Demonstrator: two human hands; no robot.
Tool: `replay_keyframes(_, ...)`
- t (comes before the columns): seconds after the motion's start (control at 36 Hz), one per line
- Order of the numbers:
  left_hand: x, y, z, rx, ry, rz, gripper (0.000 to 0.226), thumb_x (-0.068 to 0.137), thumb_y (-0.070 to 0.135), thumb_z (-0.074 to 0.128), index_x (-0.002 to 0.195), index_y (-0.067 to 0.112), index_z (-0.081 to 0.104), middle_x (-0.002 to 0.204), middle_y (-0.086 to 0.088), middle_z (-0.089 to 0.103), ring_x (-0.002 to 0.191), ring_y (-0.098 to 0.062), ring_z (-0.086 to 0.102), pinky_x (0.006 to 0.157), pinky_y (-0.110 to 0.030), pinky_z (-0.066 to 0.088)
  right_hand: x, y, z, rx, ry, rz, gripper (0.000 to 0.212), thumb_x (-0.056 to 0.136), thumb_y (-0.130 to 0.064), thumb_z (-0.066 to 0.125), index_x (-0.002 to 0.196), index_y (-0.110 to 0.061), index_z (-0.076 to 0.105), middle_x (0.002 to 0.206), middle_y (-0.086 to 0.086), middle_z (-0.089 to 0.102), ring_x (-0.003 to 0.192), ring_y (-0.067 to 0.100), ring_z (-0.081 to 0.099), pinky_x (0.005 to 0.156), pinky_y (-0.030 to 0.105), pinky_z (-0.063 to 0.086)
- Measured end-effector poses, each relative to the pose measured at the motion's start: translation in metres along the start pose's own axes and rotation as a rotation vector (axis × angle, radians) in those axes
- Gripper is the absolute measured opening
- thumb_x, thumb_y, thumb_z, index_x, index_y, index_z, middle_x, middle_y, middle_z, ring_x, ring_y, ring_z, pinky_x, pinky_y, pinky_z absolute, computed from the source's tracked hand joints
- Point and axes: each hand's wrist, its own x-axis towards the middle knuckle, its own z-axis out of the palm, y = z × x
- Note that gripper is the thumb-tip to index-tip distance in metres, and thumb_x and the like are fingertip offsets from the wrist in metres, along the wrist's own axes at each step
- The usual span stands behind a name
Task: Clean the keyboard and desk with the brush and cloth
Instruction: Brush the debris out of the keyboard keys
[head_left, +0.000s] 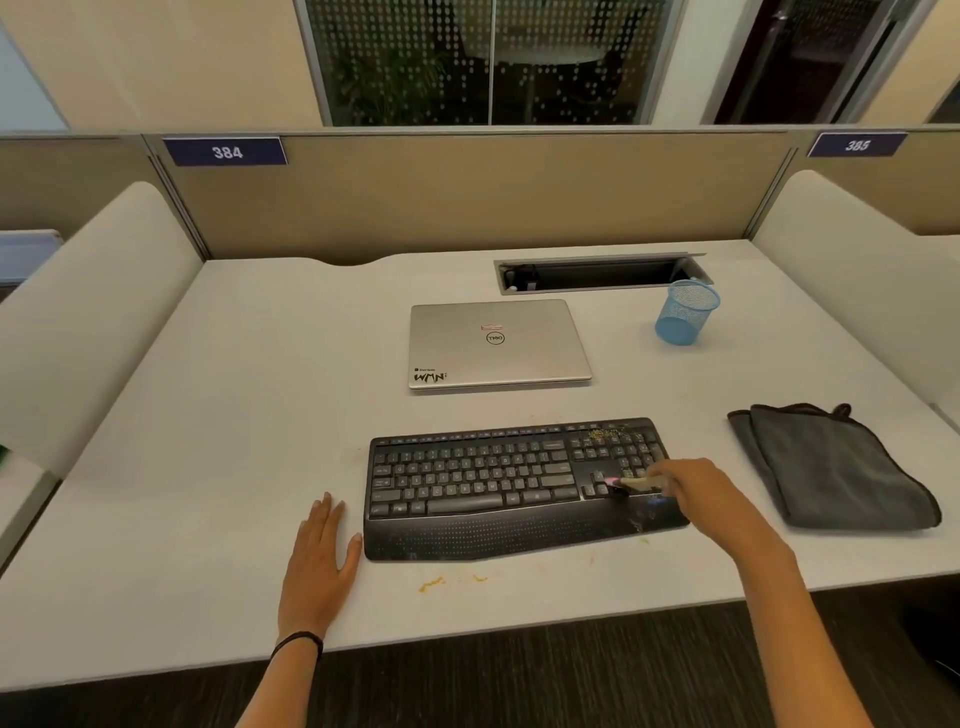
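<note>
Counter (234, 415): carries everything; a partition (467, 197) stands along its far edge.
Keyboard (467, 483): lies at the near middle, lengthwise along the front edge.
Laptop (496, 343): lies flat behind the keyboard, apart from it.
Cable slot (597, 275): set into the counter behind the laptop, to its right.
Pen cup (685, 312): stands just before the slot's right end.
Cloth (836, 467): lies right of the keyboard, apart from it.
Left hand (322, 561): rests flat on the counter just beside the keyboard's left end.
Right hand (696, 488): over the keyboard's right end, holding the brush (631, 484), which points left onto the keys.
Crumbs (605, 432): on the keyboard's far right corner; more on the counter before its near edge.
</note>
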Motion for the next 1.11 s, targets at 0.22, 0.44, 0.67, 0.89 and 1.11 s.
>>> replay_keyframes(0.22,0.000,0.000,0.001,-0.010,0.008,-0.001,0.061,0.096,0.030,0.047,0.149,0.013,0.020,0.156,0.002,0.009,0.141,-0.006,0.003,0.117,-0.029,0.003,0.004,-0.009,-0.009,0.064,0.038,-0.047,0.035,0.092,0.000,0.042,0.118,-0.015,0.060,0.115,0.014,0.061,0.103,0.030,0.057,0.086,0.034,0.044)
replay_keyframes(0.44,0.000,-0.002,0.002,-0.012,0.009,0.011,0.061,0.097,0.031,0.046,0.149,0.012,0.021,0.156,0.002,0.010,0.141,-0.006,0.004,0.117,-0.029,0.003,0.007,-0.031,0.011,0.174,0.172,-0.198,0.039,0.091,0.006,0.046,0.125,-0.010,0.056,0.130,0.010,0.055,0.117,0.024,0.054,0.098,0.020,0.034)
replay_keyframes(0.67,0.001,-0.003,0.003,-0.003,0.002,0.007,0.062,0.096,0.034,0.045,0.149,0.013,0.020,0.156,0.003,0.008,0.141,-0.005,0.002,0.116,-0.028,0.002,0.012,-0.021,0.006,0.189,0.034,-0.041,0.032,0.093,0.000,0.040,0.115,-0.010,0.062,0.117,0.017,0.059,0.110,0.034,0.052,0.093,0.038,0.041)
replay_keyframes(0.89,0.001,-0.002,0.002,0.002,-0.014,0.003,0.063,0.097,0.033,0.045,0.149,0.015,0.017,0.154,0.007,0.004,0.141,-0.005,-0.001,0.116,-0.026,0.000,0.019,-0.033,-0.003,0.211,0.113,-0.177,0.030,0.091,0.003,0.045,0.113,-0.005,0.063,0.118,0.017,0.060,0.109,0.033,0.055,0.094,0.037,0.040)
replay_keyframes(1.11,0.001,-0.002,0.001,-0.007,-0.009,-0.003,0.064,0.096,0.034,0.047,0.149,0.014,0.019,0.156,0.004,0.007,0.141,-0.005,0.001,0.116,-0.027,0.001,0.024,0.005,0.005,0.197,0.154,-0.064,0.033,0.089,0.008,0.045,0.105,-0.010,0.068,0.107,0.016,0.066,0.085,0.025,0.060,0.066,0.022,0.044)
